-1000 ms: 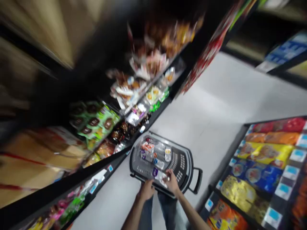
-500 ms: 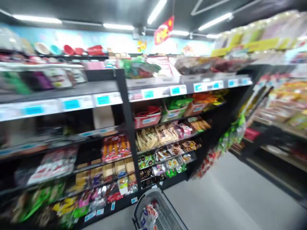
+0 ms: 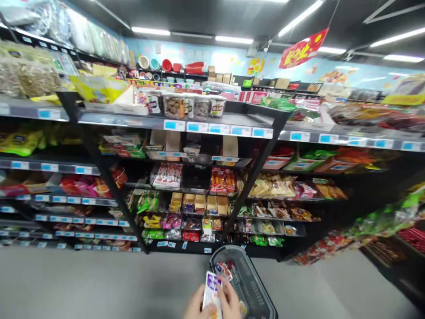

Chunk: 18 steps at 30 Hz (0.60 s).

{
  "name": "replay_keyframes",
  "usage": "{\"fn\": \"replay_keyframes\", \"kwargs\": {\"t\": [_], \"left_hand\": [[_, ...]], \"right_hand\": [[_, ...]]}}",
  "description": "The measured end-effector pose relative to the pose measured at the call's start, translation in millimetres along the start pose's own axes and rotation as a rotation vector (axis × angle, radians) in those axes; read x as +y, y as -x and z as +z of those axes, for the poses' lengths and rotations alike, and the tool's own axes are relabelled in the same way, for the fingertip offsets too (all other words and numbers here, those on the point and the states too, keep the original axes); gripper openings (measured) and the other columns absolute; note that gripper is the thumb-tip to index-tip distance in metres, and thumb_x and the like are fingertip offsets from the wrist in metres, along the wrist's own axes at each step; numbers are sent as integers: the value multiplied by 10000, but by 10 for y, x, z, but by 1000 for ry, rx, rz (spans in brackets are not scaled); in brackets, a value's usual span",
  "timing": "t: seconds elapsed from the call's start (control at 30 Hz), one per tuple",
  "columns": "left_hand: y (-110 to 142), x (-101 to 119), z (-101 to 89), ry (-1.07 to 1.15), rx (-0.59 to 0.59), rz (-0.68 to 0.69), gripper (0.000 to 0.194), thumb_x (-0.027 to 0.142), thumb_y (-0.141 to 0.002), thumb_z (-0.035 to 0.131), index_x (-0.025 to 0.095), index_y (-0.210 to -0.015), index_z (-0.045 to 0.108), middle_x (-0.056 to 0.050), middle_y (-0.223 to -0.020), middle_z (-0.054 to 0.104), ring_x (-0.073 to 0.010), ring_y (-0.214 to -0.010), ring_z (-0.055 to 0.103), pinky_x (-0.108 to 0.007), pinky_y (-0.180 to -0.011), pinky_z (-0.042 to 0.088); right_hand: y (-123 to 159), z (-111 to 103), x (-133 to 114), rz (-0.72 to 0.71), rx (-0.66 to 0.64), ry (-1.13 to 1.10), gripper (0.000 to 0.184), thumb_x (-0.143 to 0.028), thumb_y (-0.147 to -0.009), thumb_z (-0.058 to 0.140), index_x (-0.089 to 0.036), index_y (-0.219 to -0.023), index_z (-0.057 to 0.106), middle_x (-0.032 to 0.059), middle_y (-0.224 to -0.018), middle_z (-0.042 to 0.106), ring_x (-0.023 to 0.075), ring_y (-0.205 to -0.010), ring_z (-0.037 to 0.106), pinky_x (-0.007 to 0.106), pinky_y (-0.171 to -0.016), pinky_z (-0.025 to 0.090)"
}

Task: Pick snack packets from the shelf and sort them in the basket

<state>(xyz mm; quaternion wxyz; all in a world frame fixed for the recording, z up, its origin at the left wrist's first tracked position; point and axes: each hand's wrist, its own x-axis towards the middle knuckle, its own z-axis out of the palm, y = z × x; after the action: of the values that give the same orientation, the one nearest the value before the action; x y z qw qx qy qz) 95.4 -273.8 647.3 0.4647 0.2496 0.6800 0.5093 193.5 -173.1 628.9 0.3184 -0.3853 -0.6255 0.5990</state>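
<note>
At the bottom centre, a white snack packet (image 3: 210, 288) with purple print is held upright between my two hands. My left hand (image 3: 196, 305) grips its left side low down, with the thumb across the front. The fingers of my right hand (image 3: 229, 301) press on its right side. Just behind and to the right stands a grey shopping basket (image 3: 257, 288) on the floor. Inside the basket lie several small packets (image 3: 224, 269), red and white, partly hidden by my right hand.
Black shelves (image 3: 186, 177) with packaged snacks and blue price tags run across the front. Plastic tubs (image 3: 192, 106) stand on the top shelf. Hanging green and red packets (image 3: 365, 226) edge the right end. Grey floor (image 3: 83, 283) lies in front. A red banner (image 3: 303, 48) hangs overhead.
The view has swung left, so the shelves and basket sit further right. Both my hands have come into view with the white packet between them.
</note>
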Motion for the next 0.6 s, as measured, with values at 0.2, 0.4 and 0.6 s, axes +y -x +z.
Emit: {"fn": "replay_keyframes", "kwargs": {"t": [0.2,0.4,0.6], "left_hand": [[532,-119,-611,367,116,97,703,435,-625,781,208,-1228,499,-78,-816,722,-267,-786,682,-347,-707,536],[957,-34,-936,394,65,20,538,482,-580,814,153,-926,566,-67,-706,726,-203,-594,673,-266,-565,524],[1034,-65,-1100,340,-49,48,464,404,-604,818,142,-890,564,-85,-752,741,-170,-583,665,-228,-550,497]], "right_hand": [[346,791,-382,0,119,-110,357,-480,-790,621,-176,-935,739,113,-988,728,284,-907,672,363,-792,546],[719,1068,-607,70,230,-220,326,-405,-751,692,-154,-952,743,102,-934,742,244,-810,681,329,-698,548],[957,1165,-625,86,367,-316,326,-378,-728,721,-156,-966,743,95,-976,740,235,-846,682,346,-757,544]]}}
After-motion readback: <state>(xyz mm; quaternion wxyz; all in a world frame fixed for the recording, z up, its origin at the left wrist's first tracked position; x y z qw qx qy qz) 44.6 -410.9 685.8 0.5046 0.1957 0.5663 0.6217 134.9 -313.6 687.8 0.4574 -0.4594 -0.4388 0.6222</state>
